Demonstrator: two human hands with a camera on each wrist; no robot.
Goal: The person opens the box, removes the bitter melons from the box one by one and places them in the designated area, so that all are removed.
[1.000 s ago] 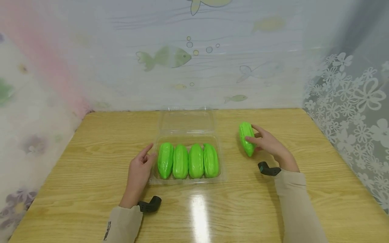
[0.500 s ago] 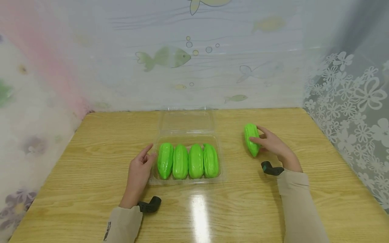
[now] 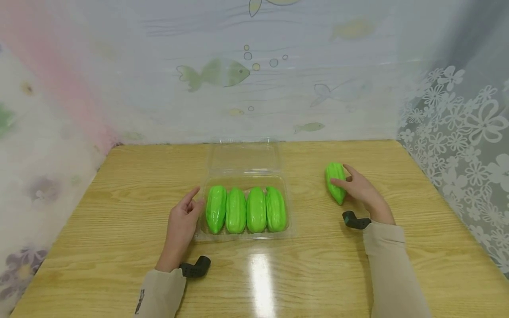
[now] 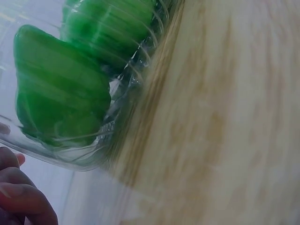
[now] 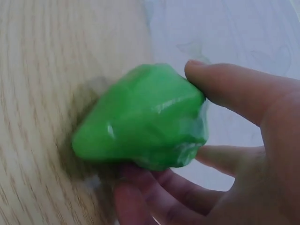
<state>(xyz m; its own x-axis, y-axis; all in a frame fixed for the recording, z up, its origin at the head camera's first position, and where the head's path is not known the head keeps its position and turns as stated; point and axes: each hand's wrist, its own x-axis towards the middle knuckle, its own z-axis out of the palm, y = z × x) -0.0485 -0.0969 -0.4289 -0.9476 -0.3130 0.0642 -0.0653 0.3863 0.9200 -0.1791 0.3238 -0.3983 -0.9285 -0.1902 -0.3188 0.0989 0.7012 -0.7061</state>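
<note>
Right of the clear tray (image 3: pixel 292 221) on the desk (image 3: pixel 119 221), the right hand (image 3: pixel 359 187) is grasping a green toy gourd (image 3: pixel 335 182), fingers (image 5: pixel 234 93) curled around its middle. It is looking light, stiff and glossy, likely slippery. The left hand (image 3: pixel 180 225) is resting relaxed against the tray's left edge.

1. A wooden table (image 3: pixel 119 212) with pale grain fills the lower part of the head view, with a bright glare patch near its front edge.
2. A translucent curtain printed with fish and bubbles (image 3: pixel 214 73) hangs behind the table's far edge.
3. A lace curtain with white flowers (image 3: pixel 461 128) hangs along the table's right side.
4. A blurred pinkish floral sheet (image 3: pixel 36 132) covers the left side.
</note>
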